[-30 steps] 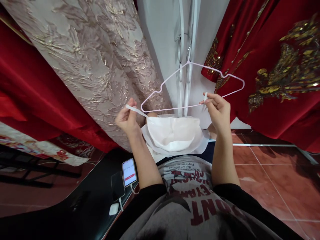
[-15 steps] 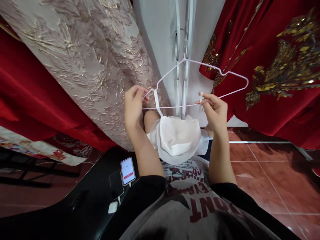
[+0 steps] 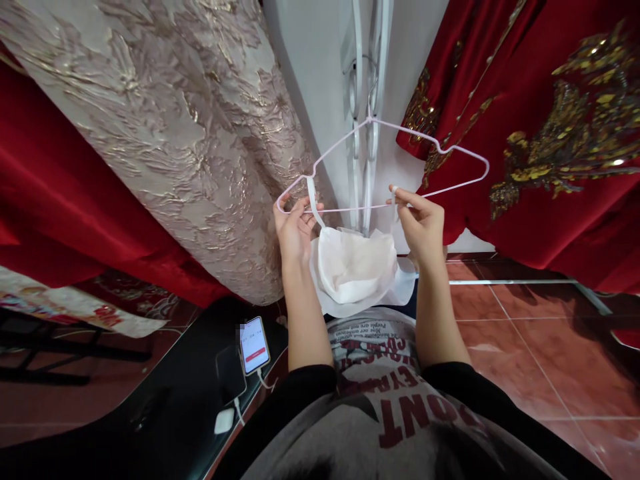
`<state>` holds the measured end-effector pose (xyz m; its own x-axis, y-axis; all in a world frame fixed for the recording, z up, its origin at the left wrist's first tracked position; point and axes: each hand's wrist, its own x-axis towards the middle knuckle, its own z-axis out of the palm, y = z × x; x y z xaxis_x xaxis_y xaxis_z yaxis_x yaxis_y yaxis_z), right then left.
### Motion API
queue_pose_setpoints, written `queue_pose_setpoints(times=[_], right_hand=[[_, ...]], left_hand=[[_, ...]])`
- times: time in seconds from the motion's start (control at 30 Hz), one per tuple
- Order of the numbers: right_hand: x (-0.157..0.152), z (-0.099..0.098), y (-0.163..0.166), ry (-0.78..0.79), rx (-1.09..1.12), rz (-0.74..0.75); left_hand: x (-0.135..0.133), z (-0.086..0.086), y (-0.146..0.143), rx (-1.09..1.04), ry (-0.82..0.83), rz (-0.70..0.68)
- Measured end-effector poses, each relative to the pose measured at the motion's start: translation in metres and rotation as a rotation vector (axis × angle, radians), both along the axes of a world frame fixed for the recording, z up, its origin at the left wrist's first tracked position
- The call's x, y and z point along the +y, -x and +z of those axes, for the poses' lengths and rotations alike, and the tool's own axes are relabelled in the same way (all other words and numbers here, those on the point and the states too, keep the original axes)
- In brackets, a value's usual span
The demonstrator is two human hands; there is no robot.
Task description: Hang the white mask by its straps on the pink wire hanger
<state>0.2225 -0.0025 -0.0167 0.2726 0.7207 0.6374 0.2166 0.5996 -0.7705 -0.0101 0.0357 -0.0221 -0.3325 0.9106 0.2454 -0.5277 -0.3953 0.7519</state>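
A pale pink wire clothes hanger (image 3: pixel 414 133) hangs by its hook from a white rail in front of me. My left hand (image 3: pixel 299 233) holds the hanger at its left lower corner, the fingers around the bottom bar. One strap (image 3: pixel 313 200) of a white, partly sheer garment (image 3: pixel 357 257) loops over the hanger's left notch. The garment droops below the bar above my lap. My right hand (image 3: pixel 424 223) pinches the other white strap (image 3: pixel 393 197) beside the bottom bar. The hanger's right notch is bare.
Beige embossed fabric (image 3: pixel 190 120) hangs at left, red fabric with gold embroidery (image 3: pixel 545 140) at right. A lit phone (image 3: pixel 255 345), a dark phone-like slab (image 3: pixel 231 373) and a small white case (image 3: pixel 225 421) lie on a black surface at lower left.
My left hand has shifted right and turned, its fingers now under the hanger's left corner. My right hand has moved slightly left with the strap. The hanger has swung slightly left.
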Motion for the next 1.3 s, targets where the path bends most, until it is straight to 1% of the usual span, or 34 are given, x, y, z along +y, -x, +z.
queue_pose_setpoints(times=[0.07, 0.13, 0.23, 0.3, 0.37, 0.47, 0.57, 0.63, 0.7, 0.77, 0.8, 0.83, 0.87, 0.9, 0.93, 1.0, 1.07, 1.1, 1.17, 1.23, 1.27, 1.3], right_hand=[[0.003, -0.002, -0.004, -0.043, 0.008, -0.049], [0.004, -0.002, -0.014, -0.106, 0.090, -0.169], [0.007, 0.001, -0.040, -0.202, 0.292, -0.387], [0.011, 0.003, -0.063, -0.241, 0.382, -0.456], [0.016, 0.006, -0.084, -0.245, 0.386, -0.433], [0.025, 0.018, -0.100, -0.189, 0.246, -0.263], [0.029, 0.042, -0.095, -0.128, 0.049, -0.082], [0.026, 0.060, -0.085, -0.076, -0.101, -0.023], [0.018, 0.074, -0.074, -0.066, -0.223, -0.071], [0.005, 0.081, -0.063, -0.152, -0.235, -0.199], [-0.002, 0.081, -0.056, -0.206, -0.209, -0.245], [-0.009, 0.078, -0.049, -0.255, -0.169, -0.260], [-0.015, 0.073, -0.041, -0.281, -0.134, -0.236], [-0.020, 0.066, -0.032, -0.273, -0.115, -0.179], [-0.024, 0.057, -0.024, -0.235, -0.112, -0.107], [-0.027, 0.040, -0.010, -0.064, -0.201, 0.055], [-0.025, 0.026, -0.003, 0.092, -0.317, 0.155], [-0.023, 0.022, -0.002, 0.134, -0.354, 0.168], [-0.021, 0.018, -0.005, 0.160, -0.382, 0.156], [-0.020, 0.019, -0.009, 0.160, -0.403, 0.156], [-0.021, 0.021, -0.010, 0.161, -0.427, 0.173], [-0.021, 0.022, -0.011, 0.166, -0.460, 0.197]], left_hand=[[-0.004, 0.002, -0.001, 0.020, -0.010, 0.044], [-0.007, 0.006, 0.000, 0.048, -0.021, 0.084], [-0.009, 0.017, 0.007, 0.084, -0.025, 0.119], [-0.010, 0.025, 0.014, 0.098, -0.024, 0.137], [-0.012, 0.031, 0.019, 0.113, -0.023, 0.146], [-0.014, 0.034, 0.022, 0.134, -0.018, 0.133], [-0.015, 0.032, 0.023, 0.143, -0.012, 0.121], [-0.015, 0.030, 0.022, 0.143, -0.009, 0.117], [-0.015, 0.028, 0.020, 0.137, -0.011, 0.117], [-0.014, 0.026, 0.017, 0.124, -0.017, 0.126], [-0.014, 0.025, 0.016, 0.117, -0.020, 0.132], [-0.013, 0.025, 0.015, 0.112, -0.022, 0.135], [-0.013, 0.024, 0.014, 0.108, -0.021, 0.137], [-0.013, 0.025, 0.013, 0.107, -0.020, 0.137], [-0.014, 0.025, 0.012, 0.109, -0.019, 0.137], [-0.015, 0.025, 0.011, 0.115, -0.021, 0.140], [-0.015, 0.024, 0.009, 0.111, -0.033, 0.149], [-0.014, 0.022, 0.009, 0.104, -0.040, 0.149], [-0.010, 0.015, 0.007, 0.083, -0.043, 0.127], [-0.003, 0.005, 0.007, 0.079, -0.027, 0.099], [0.000, -0.001, 0.008, 0.096, -0.006, 0.101], [0.003, -0.006, 0.008, 0.126, 0.019, 0.132]])
